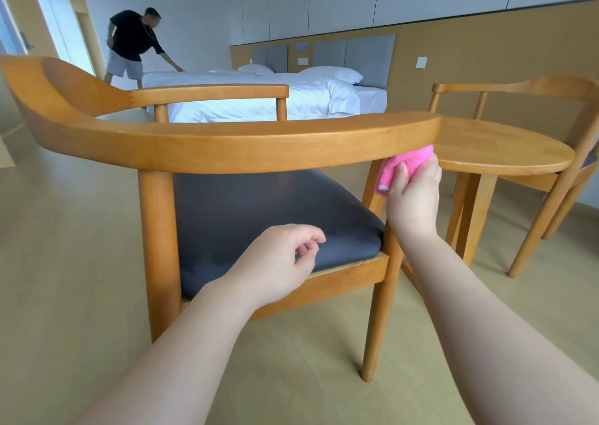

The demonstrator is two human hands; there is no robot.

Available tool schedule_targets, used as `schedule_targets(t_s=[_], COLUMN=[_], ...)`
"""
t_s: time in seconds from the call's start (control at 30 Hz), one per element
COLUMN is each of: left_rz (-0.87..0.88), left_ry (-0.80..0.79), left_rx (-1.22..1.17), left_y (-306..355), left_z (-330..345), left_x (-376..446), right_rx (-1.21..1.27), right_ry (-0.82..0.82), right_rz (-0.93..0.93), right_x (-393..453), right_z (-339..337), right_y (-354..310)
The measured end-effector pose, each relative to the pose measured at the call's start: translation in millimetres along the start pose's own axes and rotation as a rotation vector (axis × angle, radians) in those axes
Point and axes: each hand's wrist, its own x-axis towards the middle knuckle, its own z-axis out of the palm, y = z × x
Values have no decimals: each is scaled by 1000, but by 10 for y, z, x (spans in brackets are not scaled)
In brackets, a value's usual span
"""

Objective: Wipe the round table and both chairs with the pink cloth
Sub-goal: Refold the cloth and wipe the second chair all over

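Observation:
A wooden chair [227, 145] with a dark grey seat cushion stands right in front of me, its near armrest crossing the middle of the view. My right hand [413, 194] grips the folded pink cloth [400, 165] and holds it against the underside of that armrest's right end, around the top of the front leg. My left hand [285, 262] hovers above the seat's front edge with loosely curled fingers and holds nothing. The round wooden table [499, 145] stands just right of the chair. The second chair [551, 90] is behind the table at the far right.
A bed [291, 97] with white linen and pillows stands behind the chair, along a wooden wall panel. A person in a black top [133, 42] bends over its far left side. Light wooden floor [81, 262] spreads left of and in front of the chair.

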Motion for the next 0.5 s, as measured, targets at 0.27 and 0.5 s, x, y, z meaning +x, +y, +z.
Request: schedule_targets(t_s=[0.27, 0.5], left_rz=[83, 73], left_ry=[-95, -94], left_rx=[133, 155], left_y=[-16, 46], left_z=[-69, -145], left_x=[-217, -208], right_rx=[-33, 39], right_ry=[-107, -113], right_rz=[9, 206], right_x=[-517, -1037], right_z=[29, 137], right_y=[663, 975])
